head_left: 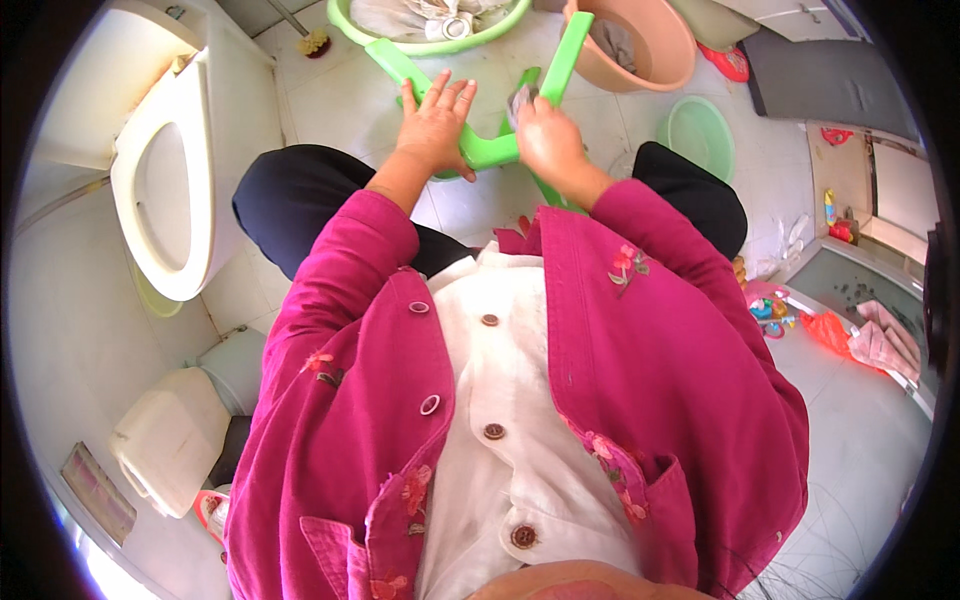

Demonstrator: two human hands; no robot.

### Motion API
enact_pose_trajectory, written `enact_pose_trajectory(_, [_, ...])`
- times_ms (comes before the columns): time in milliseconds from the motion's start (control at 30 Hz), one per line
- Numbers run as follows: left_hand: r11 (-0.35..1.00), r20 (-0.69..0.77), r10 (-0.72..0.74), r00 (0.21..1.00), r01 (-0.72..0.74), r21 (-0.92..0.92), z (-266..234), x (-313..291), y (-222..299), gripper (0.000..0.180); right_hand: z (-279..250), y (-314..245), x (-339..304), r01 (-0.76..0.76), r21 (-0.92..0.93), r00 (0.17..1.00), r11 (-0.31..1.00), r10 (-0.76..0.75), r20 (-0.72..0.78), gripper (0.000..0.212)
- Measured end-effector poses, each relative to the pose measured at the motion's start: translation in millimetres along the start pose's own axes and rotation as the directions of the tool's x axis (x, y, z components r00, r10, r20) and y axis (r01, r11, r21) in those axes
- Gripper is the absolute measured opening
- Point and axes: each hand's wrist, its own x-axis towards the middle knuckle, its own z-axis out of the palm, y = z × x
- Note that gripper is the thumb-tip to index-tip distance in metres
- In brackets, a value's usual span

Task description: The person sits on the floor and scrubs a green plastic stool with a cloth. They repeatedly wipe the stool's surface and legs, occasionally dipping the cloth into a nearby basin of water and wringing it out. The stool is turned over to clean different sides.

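Note:
A bright green plastic frame with splayed legs (492,150), perhaps an overturned stool, stands between my knees over the tiled floor. My left hand (432,128) lies on its left side, fingers spread over the plastic and thumb low by the crossbar. A crumpled grey cloth (520,102) is bunched in my right hand (550,145), whose fingers are closed round it against the right leg of the frame. The frame's lower parts are partly hidden by my hands and sleeves.
Beyond the frame are a light green basin (345,28) with wet cloth and an orange tub (668,75). A pale green bowl (705,140) sits to the right. A white toilet (190,200) stands left, near a brush (313,43). A glass-topped ledge (860,290) runs along the right.

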Motion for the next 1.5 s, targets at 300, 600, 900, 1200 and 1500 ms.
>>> enact_pose_trajectory(300, [0.916,-0.100,-0.358,0.928,0.329,-0.231,12,-17,13,0.145,5,-27,2,-0.104,0.650,0.979,0.753,0.193,-0.066,0.027])
enact_pose_trajectory(600, [0.200,0.155,-0.434,0.887,0.263,-0.944,59,-5,14,0.103,-32,-30,49,0.022,0.722,0.994,0.691,0.064,-0.091,0.031])
enact_pose_trajectory(900, [0.437,0.078,-0.426,0.901,0.281,-0.855,119,9,7,0.090,14,-79,96,0.222,0.364,0.974,0.905,-0.191,-0.119,0.021])
enact_pose_trajectory(1200, [0.438,0.159,-0.413,0.897,0.349,-0.829,93,9,12,0.092,-10,-68,91,0.233,0.256,0.968,0.938,-0.250,0.035,0.018])
enact_pose_trajectory(1500, [0.520,0.246,-0.430,0.869,0.460,-0.719,73,7,17,0.086,-7,-70,108,0.292,0.218,0.956,0.931,-0.291,-0.036,0.018])
